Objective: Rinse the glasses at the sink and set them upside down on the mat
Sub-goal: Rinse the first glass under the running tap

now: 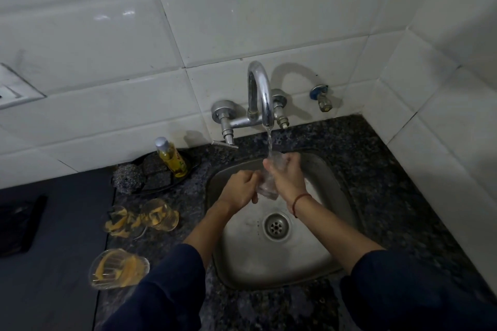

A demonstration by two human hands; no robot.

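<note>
At the far left of the frame a dark grey mat (53, 236) covers the counter, with a flat black object (18, 223) lying on it by the edge of the picture. Right of the mat begins a speckled dark granite counter (376, 169). A yellow-patterned clear glass (119, 267) sits at the mat's border in the lower left; whether it is upright or tipped I cannot tell. Above it on the granite, a second patterned glass (118, 220) and a third patterned glass (161, 213) are just beside each other.

Further up, against the white tiled wall (242, 8), a black oval tray (172, 169) holds a yellow plastic bottle with a silver cap (173, 160), and a grey steel-wool scrubber (125, 177) rests at the tray's left end.

Centre frame is a square stainless steel sink (336, 223) with a round metal drain (277, 227). A curved chrome tap (262, 94) on the wall runs a thin stream of water (269, 140) into a clear drinking glass (269, 177) – it is held over the basin, mouth tilted up toward the spout. The left hand (239, 191) has its fingers curled round the lower part of this glass; the right hand (287, 177) grasps the upper part near the rim. A red thread bracelet (300, 200) circles the right wrist, and both forearms come out of dark blue sleeves (166, 290).

Right of the tap, a small blue-collared wall valve (321, 97) sticks out from the tiles.
</note>
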